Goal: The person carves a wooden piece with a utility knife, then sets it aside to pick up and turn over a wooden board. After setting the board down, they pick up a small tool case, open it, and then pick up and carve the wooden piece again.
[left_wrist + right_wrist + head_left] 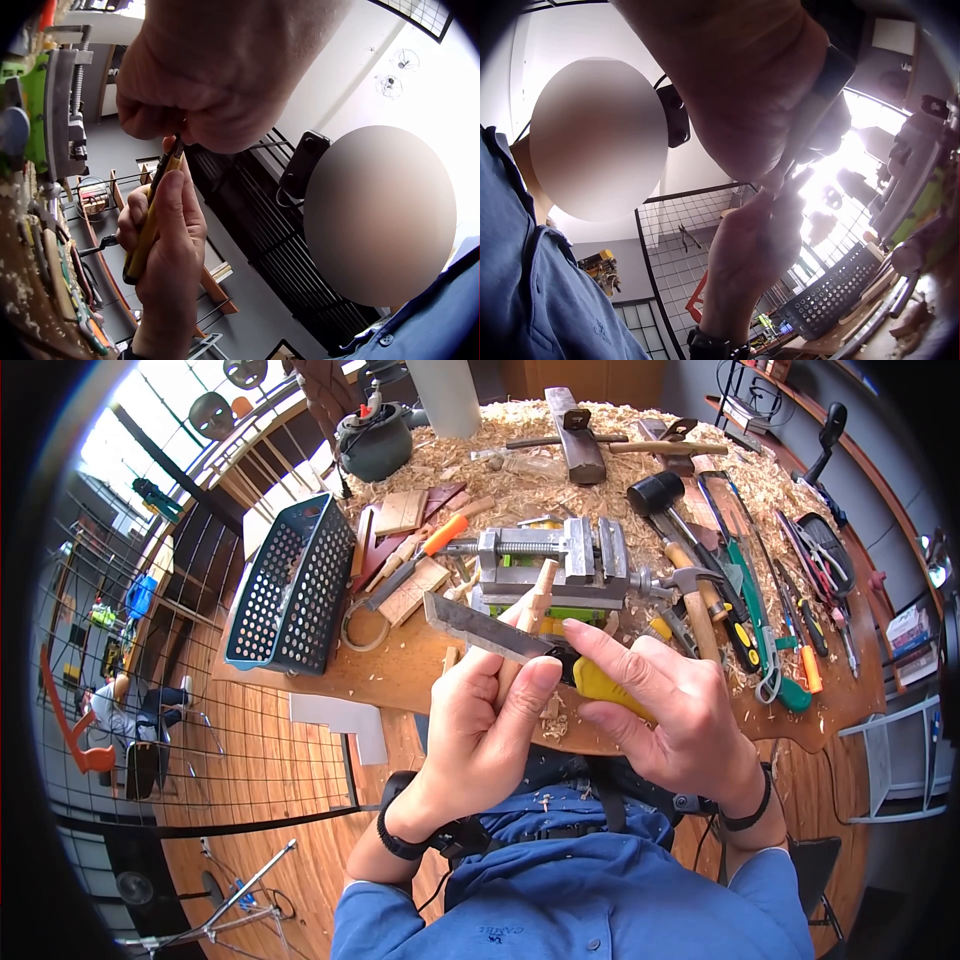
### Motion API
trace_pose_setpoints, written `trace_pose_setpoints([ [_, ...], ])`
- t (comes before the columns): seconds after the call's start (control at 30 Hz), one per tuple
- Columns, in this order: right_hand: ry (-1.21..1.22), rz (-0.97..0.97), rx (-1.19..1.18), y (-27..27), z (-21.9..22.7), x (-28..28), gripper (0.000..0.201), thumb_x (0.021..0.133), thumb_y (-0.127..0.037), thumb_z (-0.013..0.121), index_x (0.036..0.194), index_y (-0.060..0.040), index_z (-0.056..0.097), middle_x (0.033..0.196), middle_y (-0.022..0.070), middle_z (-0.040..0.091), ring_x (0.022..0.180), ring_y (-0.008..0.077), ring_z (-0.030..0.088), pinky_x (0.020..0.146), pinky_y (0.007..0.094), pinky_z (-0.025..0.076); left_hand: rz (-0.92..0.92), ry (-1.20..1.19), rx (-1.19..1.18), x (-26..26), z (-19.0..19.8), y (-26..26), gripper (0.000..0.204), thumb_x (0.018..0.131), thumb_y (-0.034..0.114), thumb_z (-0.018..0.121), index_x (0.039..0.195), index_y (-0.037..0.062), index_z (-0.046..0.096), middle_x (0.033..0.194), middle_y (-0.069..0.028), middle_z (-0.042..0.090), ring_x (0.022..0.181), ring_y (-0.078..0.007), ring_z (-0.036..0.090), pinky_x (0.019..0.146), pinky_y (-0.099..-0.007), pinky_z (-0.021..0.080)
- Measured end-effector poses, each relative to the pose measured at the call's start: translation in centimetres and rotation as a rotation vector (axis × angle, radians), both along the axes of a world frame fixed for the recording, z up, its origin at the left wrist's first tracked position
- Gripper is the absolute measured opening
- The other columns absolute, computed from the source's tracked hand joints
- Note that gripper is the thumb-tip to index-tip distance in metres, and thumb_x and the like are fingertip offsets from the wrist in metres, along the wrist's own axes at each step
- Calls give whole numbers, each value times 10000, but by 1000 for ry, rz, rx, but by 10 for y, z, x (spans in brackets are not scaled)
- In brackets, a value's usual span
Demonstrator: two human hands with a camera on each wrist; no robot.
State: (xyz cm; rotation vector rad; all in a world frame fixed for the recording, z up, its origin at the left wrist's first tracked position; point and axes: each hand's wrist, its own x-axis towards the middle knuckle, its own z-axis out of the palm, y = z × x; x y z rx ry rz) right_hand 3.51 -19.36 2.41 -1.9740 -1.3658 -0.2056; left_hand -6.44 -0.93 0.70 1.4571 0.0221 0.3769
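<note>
In the head view my left hand (475, 735) grips a slim wooden stick (539, 592) whose upper end is pared narrower. My right hand (685, 715) holds a knife by its yellow handle (605, 688), index finger stretched forward along it. The wide grey blade (480, 628) with a slanted end crosses in front of the stick, and the left thumb lies against it near the handle. In the left wrist view the right hand is wrapped round the yellow-and-black handle (152, 225). The right wrist view shows the left hand (754, 244) close to the right one, the stick hidden.
A metal vise (550, 565) stands just beyond the hands on a shaving-strewn bench. To its left are an orange-handled chisel (440, 540) and a perforated basket (325, 595). A black mallet (655, 492), a hammer (697, 595) and several tools lie right; hand planes (580, 450) lie behind.
</note>
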Motion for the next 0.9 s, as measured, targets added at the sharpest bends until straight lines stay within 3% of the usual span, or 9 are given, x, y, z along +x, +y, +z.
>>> trace_pose_setpoints([
  [0.17,-19,-2,17,1,-1,1,594,892,-201,776,1428,-20,598,756,112,561,606,270,550,546,395,473,-3,6,39,0,4,-1,454,1063,68,585,1470,-99,473,1194,-51,653,1034,-47,542,894,-199,449],
  [0.23,-22,-3,27,1,-1,0,601,884,-196,782,1428,-20,598,759,112,563,607,270,552,547,394,475,110,-22,88,3,6,-5,402,1061,178,616,1370,-78,594,908,44,655,635,24,434,557,-172,348],
  [0.3,-26,-3,37,2,-4,1,609,876,-191,789,1428,-20,597,761,112,564,608,270,554,548,394,477,102,-32,150,2,3,0,398,1059,178,622,1361,-80,602,899,51,651,650,25,426,573,-170,349],
  [0.37,-86,-30,92,3,-9,3,610,874,-213,788,1446,-104,607,741,51,517,553,215,561,506,364,491,95,-43,213,3,-1,3,394,1056,178,627,1353,-81,610,889,58,646,665,26,418,589,-169,349],
  [0.47,-99,-32,102,3,-10,4,619,867,-214,793,1447,-107,606,738,52,521,555,218,564,506,366,492,120,-63,274,6,-2,4,391,1055,181,632,1344,-82,619,822,79,599,690,24,402,605,-174,345],
  [0.57,-23,1,50,1,-2,0,605,872,-174,794,1422,-14,598,778,115,579,623,272,572,558,387,482,85,-66,256,3,1,2,419,1064,187,612,1381,-84,580,828,68,591,676,20,411,582,-177,342],
  [0.63,-4,14,43,1,-1,-1,599,879,-173,787,1423,-12,596,776,115,575,622,271,569,557,385,479,-14,-36,-78,1,3,-2,445,1065,110,595,1469,-53,504,953,42,639,823,-20,524,701,-181,417],
  [0.73,12,31,48,1,-1,0,591,890,-174,775,1427,-10,592,766,113,565,616,270,561,553,385,473,-145,-1,-120,-1,-2,10,474,1074,87,562,1512,-53,446,1038,23,648,875,-18,530,747,-174,418],
  [0.9,2,28,61,2,-2,0,598,891,-175,771,1435,-10,585,749,108,547,602,268,543,542,391,463,-53,9,-33,0,4,4,477,1070,93,579,1508,-52,457,1052,19,652,881,-2,518,748,-164,417],
])
